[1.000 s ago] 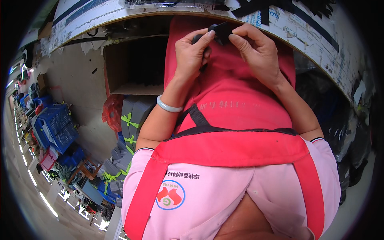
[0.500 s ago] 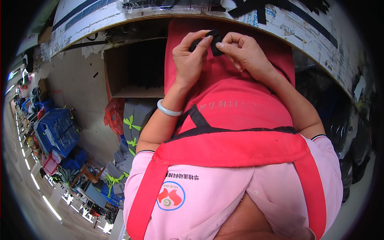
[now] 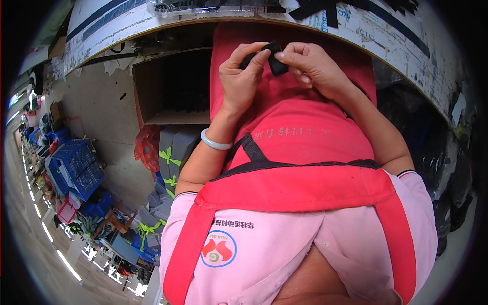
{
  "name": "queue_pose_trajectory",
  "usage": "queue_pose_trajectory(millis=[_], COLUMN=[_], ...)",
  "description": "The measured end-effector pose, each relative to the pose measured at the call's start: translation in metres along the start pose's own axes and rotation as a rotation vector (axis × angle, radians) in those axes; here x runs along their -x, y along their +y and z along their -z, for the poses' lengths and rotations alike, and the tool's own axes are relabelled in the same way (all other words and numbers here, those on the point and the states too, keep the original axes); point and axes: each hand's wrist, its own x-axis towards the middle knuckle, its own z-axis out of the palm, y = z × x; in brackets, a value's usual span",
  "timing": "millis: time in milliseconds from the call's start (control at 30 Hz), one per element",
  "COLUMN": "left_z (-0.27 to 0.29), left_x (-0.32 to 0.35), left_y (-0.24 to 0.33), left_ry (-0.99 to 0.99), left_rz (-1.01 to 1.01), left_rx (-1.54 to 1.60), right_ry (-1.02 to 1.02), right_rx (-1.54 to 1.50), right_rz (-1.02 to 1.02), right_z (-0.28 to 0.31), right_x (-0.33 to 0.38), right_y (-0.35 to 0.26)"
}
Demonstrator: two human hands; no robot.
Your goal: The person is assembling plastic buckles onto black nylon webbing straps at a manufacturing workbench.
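Observation:
A small black strip of material, folded or looped, is held up between both hands over my red apron. On its left side my left hand pinches it between thumb and fingers; part of the black piece shows behind that thumb. My right hand grips its right edge with thumb and forefinger, the other fingers curled beneath. Whether the piece is one strip or two layers I cannot tell.
A worktable edge runs just beyond my hands, with black straps lying on it. Under it, to the left, stands an open cardboard box with dark contents. Grey bundles with green ties, a red plastic bag and a blue crate are on the left.
The black piece and both hands have shifted slightly downward in the picture. The strip is turned a little between my fingers; both hands keep hold of it.

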Motion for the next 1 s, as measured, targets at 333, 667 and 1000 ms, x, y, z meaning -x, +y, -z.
queue_pose_trajectory(millis=[333,667,1000], left_z=[0.006,0.004,0.041], left_x=[0.003,0.009,0.026], left_y=[0.001,0.007,0.034], left_ry=[-0.179,-0.237,0.103], left_rz=[-0.408,-0.308,-0.330], left_rx=[-0.288,-0.266,-0.479], right_ry=[-0.101,0.106,0.059], right_rx=[0.091,0.245,0.200], right_rz=[0.064,0.355,0.360], right_z=[0.018,0.013,-0.011], right_x=[-0.006,-0.010,-0.049], right_y=[0.002,0.009,0.021])
